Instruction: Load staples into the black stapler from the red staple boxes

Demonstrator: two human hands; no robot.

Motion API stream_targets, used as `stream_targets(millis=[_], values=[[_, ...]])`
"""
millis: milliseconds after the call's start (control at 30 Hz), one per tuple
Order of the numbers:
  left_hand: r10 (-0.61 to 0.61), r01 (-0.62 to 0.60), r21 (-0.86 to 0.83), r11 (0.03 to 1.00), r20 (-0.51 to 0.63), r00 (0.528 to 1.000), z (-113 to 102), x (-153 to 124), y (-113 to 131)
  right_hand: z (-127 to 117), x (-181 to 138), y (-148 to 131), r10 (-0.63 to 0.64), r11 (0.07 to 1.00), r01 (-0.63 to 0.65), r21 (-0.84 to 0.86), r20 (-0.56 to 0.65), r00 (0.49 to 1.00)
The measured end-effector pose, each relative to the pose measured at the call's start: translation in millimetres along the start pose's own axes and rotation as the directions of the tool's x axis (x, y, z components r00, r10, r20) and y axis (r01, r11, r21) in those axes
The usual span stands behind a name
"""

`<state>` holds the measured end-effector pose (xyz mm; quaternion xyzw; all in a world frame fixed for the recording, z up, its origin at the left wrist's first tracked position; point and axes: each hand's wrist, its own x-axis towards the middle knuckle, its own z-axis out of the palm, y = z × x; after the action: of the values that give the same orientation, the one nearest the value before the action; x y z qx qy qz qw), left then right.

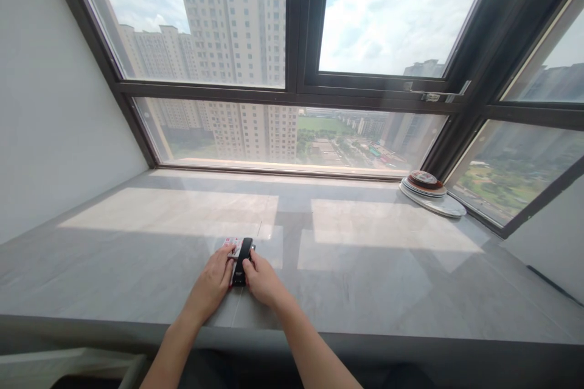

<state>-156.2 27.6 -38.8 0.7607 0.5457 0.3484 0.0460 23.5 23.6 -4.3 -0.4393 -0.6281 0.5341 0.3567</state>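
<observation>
A slim black oblong object [242,264] with small pale lettering lies on the grey stone sill, its kind unclear. Beside its far left end shows a red-and-white printed piece [232,243], perhaps card or packaging; most of it is under my fingers. My left hand [214,276] rests along the left side, fingers bent over the printed piece. On the other side my right hand [263,276] is closed against the black object, thumb on its edge. A small shiny bit shows by my right fingertips. What lies beneath my fingers is hidden.
The broad stone sill [365,292] runs under a dark-framed window [274,95]. At its far right corner sits a stack of plates [426,185] on a pale oval piece [449,206]. A white wall [55,103] bounds the left; the sill's front edge is close to me.
</observation>
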Motion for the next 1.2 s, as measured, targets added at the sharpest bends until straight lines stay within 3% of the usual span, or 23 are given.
stream_targets(millis=[100,200,267,367,400,467,567,667,767,1200], values=[[-0.08,0.08,0.006,0.997,-0.024,0.996,-1.8,-1.6,0.3,0.2,0.0,12.3,0.05,0.997,-0.048,0.062,-0.039,0.998],[-0.146,0.144,-0.026,0.989,-0.119,0.982,-11.4,-3.9,13.1,-14.9,-14.1,27.1,0.094,0.989,-0.069,0.133,-0.189,0.977],[-0.148,0.141,-0.046,0.989,-0.232,0.961,-18.1,-5.5,35.0,-37.5,-33.8,35.1,0.058,0.994,-0.024,0.111,-0.312,0.948],[-0.088,0.066,-0.08,0.995,-0.32,0.943,-16.5,-5.9,86.9,-84.4,-71.4,42.7,-0.092,0.994,0.053,-0.099,-0.448,0.89],[-0.044,0.02,-0.09,0.996,-0.278,0.96,-11.0,-5.2,106.1,-100.8,-83.7,44.6,-0.138,0.981,0.052,-0.189,-0.477,0.868],[0.097,-0.103,-0.11,0.989,-0.055,0.994,7.4,-2.6,140.3,-130.3,-105.2,48.2,-0.219,0.916,0.008,-0.401,-0.482,0.848],[0.19,-0.18,-0.075,0.981,0.152,0.97,45.4,0.8,167.3,-158.5,-127.0,54.2,-0.23,0.716,-0.146,-0.682,-0.428,0.874],[0.169,-0.18,0.038,0.983,0.195,0.966,77.6,-0.7,165.5,-164.8,-136.9,59.2,-0.151,0.523,-0.258,-0.813,-0.386,0.91],[0.147,-0.169,0.092,0.981,0.208,0.967,91.5,-5.3,155.4,-159.0,-138.9,61.6,-0.118,0.424,-0.306,-0.852,-0.388,0.914],[0.147,-0.175,0.099,0.98,0.241,0.959,85.2,-6.0,151.8,-151.7,-138.6,59.3,-0.1,0.344,-0.338,-0.876,-0.392,0.914]])
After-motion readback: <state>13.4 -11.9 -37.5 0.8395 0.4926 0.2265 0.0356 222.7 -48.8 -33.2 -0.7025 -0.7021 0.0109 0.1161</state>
